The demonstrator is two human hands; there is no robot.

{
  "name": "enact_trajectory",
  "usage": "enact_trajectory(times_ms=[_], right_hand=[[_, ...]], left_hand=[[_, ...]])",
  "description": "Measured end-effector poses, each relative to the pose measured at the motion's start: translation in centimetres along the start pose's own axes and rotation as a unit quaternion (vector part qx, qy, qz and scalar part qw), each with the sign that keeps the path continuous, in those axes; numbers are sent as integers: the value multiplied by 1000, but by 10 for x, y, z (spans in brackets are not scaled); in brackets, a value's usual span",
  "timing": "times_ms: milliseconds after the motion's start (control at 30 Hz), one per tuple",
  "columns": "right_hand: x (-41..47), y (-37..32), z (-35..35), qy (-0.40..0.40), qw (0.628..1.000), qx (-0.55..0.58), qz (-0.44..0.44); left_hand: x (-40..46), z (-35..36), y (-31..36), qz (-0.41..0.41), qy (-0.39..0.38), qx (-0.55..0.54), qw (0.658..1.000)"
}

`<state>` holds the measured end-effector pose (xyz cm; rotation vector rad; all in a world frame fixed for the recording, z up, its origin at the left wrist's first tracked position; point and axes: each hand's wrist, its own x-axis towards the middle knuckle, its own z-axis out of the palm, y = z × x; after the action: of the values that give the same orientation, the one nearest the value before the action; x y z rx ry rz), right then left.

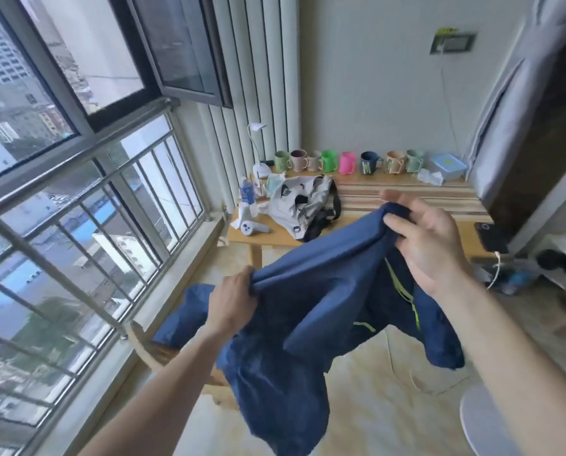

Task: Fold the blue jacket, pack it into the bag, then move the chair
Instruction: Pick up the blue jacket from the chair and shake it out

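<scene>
Head view, your left hand (230, 299) and right hand (429, 240) both pinch the blue jacket (308, 327) above the chair (150, 347), bag (303, 204) near the table (406, 195) left edge, eight cups (349, 162) along its back edge.

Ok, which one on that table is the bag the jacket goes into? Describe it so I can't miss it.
Find the wooden table against the far wall, with a row of coloured mugs along its back edge. The bag lies slumped on the table's left half, in front of the white desk lamp. It is the only soft, light grey fabric item there, with black straps trailing off its right side.
</scene>
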<state>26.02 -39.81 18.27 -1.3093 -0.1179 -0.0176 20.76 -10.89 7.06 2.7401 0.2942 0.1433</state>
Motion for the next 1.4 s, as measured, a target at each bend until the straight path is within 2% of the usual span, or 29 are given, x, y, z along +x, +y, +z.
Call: enact_trajectory(times_ms=[133, 167, 200, 267, 300, 400, 433, 467, 533, 600, 667, 700, 733, 800, 867, 933, 967, 1100, 1233, 1333, 1400], right_hand=[[31, -13, -93, 122, 992, -11, -6], [35, -16, -110, 133, 988, -76, -11], [34, -22, -121, 136, 972, -191, -17], [25, -30, -126, 102, 901, -417, -59], [16, -31, -120, 55, 872, -478, -89], [0, -20, -84, -119, 805, -571, -106], [3, -11, -78, -134, 786, -594, -103], [14, -3, -76, -119, 794, -587, -107], [48, 9, -88, -14, 846, -512, -150], [82, 8, -102, 76, 880, -448, -137], [109, 0, -112, 100, 911, -397, -60], [121, -3, -116, 117, 920, -373, -28], [134, -4, -120, 141, 924, -356, -6], [162, -4, -130, 196, 924, -327, 9], [188, -7, -137, 237, 923, -302, 1], [214, -13, -137, 261, 917, -301, -6], [225, -16, -135, 264, 913, -311, -9], [268, -24, -145, 293, 876, -379, -50], [305, -28, -181, 318, 840, -433, -78], [323, -29, -201, 255, 813, -507, -129], [330, -37, -210, 173, 751, -613, -175]], left_hand=[[25, -10, 81, 10, 6, -130, 991], [33, -14, 101, 16, 8, -152, 988], [41, -18, 120, 21, 10, -166, 986], [55, -26, 162, 22, 7, -183, 983], [61, -29, 184, 25, 3, -199, 980], [77, -35, 250, 59, -9, -253, 966], [83, -35, 269, 69, -14, -257, 964], [87, -35, 285, 73, -21, -260, 963], [104, -27, 301, 65, -37, -289, 954], [118, -16, 305, 69, -66, -334, 938], [129, -3, 302, 83, -134, -419, 894], [134, 4, 300, 102, -173, -463, 863], [139, 12, 297, 137, -198, -472, 848], [154, 29, 292, 230, -199, -386, 871], [172, 49, 287, 301, -186, -237, 905], [186, 72, 287, 302, -187, -133, 925], [192, 83, 289, 283, -179, -128, 933], [237, 113, 293, 183, -30, -202, 962], [301, 110, 288, 118, -14, -269, 956], [336, 88, 307, 120, 0, -330, 936], [357, 69, 324, 157, 12, -351, 923]])
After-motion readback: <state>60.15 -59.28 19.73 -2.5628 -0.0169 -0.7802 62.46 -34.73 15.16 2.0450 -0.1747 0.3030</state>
